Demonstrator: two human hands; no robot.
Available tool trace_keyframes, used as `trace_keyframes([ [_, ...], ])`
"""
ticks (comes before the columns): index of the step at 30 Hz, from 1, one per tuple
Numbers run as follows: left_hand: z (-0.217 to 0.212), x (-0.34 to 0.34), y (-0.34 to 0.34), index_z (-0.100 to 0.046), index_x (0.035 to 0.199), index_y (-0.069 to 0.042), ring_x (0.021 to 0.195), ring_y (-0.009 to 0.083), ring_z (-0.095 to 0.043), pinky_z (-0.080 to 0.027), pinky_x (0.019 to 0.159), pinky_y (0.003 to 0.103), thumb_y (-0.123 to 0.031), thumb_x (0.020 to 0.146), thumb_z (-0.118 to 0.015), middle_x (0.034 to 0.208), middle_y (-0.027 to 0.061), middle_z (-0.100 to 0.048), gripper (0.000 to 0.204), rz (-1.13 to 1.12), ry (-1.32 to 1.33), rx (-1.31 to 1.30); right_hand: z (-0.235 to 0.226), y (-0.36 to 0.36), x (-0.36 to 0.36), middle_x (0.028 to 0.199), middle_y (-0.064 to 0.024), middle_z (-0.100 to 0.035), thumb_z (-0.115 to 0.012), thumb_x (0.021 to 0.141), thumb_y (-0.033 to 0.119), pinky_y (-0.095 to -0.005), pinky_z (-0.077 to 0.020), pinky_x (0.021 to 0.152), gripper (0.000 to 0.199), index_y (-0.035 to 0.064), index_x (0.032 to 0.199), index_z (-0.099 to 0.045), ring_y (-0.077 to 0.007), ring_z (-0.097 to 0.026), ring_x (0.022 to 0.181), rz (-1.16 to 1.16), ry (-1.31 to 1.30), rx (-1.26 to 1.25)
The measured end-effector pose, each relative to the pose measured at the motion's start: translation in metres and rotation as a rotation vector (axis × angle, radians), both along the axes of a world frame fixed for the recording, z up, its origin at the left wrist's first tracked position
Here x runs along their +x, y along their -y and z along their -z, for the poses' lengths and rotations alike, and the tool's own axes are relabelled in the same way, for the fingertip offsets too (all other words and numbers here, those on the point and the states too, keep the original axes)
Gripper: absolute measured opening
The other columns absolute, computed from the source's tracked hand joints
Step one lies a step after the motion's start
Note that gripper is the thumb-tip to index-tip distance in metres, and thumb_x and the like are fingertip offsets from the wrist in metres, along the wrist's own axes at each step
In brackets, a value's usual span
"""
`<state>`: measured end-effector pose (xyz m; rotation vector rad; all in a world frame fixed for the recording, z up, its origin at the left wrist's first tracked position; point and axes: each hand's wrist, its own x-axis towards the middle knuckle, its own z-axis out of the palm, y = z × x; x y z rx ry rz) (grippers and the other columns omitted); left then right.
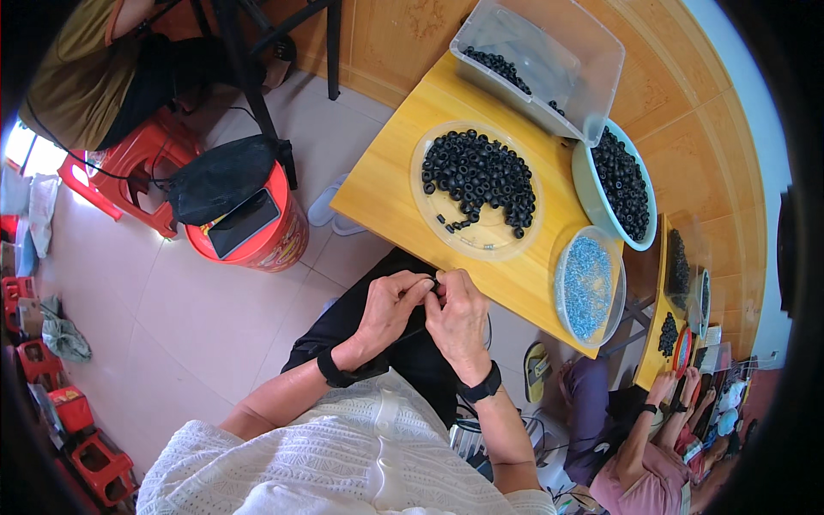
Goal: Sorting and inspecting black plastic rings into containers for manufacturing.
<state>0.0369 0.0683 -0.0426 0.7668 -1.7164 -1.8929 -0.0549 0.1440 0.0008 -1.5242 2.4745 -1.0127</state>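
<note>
My left hand [390, 307] and my right hand [457, 319] meet over my lap, just off the near edge of the yellow table [390, 184]. Both are closed, with thumbs and fingertips pinched around a small black piece [434, 285] mostly hidden by the fingers. Closest to them on the table is a clear round tray [438, 233] bearing many small black ring-shaped pieces [481, 176]; a few lie apart at its near side. To the right, a clear round tub [620, 300] contains tiny blue-silver pieces [587, 287].
A clear plastic bin [549, 64] and a pale green basin [645, 184], both with black pieces, stand at the far right. On the left, a red bucket [287, 236] bears a black bag [221, 178] and a phone [245, 223]. Other people sit at far left and lower right.
</note>
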Motion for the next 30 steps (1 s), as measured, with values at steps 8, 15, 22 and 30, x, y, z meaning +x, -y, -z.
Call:
trace_keyframes([
  [8, -0.010, -0.001, 0.006, -0.061, 0.094, 0.007, 0.073, 0.0072, -0.053, -0.046, 0.067, 0.022, -0.011, 0.090, -0.053, 0.079, 0.0034, -0.058, 0.020, 0.077, -0.156, 0.184, -0.008, -0.001, -0.005, 0.070, -0.0098, -0.052, -0.070, 0.065, -0.004, -0.0291, -0.0451, 0.052, 0.026, -0.0006, 0.089, -0.058, -0.0187, -0.054, 0.057, 0.001, 0.140, -0.197],
  [15, -0.015, -0.001, 0.007, -0.061, 0.093, 0.008, 0.070, 0.0069, -0.053, -0.046, 0.066, 0.021, -0.011, 0.090, -0.052, 0.075, 0.0032, -0.057, 0.022, 0.074, -0.221, 0.278, -0.008, -0.003, -0.007, 0.072, -0.0105, -0.052, -0.069, 0.066, -0.003, -0.0295, -0.0455, 0.054, 0.030, -0.0015, 0.095, -0.061, -0.0214, -0.055, 0.060, -0.029, -0.023, -0.151],
  [22, -0.006, 0.000, 0.007, -0.061, 0.087, 0.006, 0.066, 0.0094, -0.054, -0.045, 0.061, 0.023, -0.010, 0.088, -0.056, 0.072, 0.0059, -0.057, 0.017, 0.102, -0.162, 0.121, -0.021, -0.006, -0.005, 0.076, -0.0136, -0.050, -0.064, 0.068, 0.000, -0.0371, -0.0460, 0.058, 0.028, -0.0048, 0.095, -0.059, -0.0304, -0.055, 0.068, -0.106, -0.135, 0.007],
  [30, -0.007, 0.003, 0.010, -0.060, 0.084, 0.006, 0.064, 0.0105, -0.053, -0.044, 0.059, 0.025, -0.010, 0.086, -0.058, 0.070, 0.0068, -0.057, 0.016, 0.115, -0.133, 0.024, -0.023, -0.005, -0.006, 0.079, -0.0148, -0.052, -0.065, 0.067, -0.002, -0.0378, -0.0454, 0.059, 0.031, -0.0044, 0.097, -0.058, -0.0324, -0.055, 0.069, -0.170, -0.187, 0.095],
])
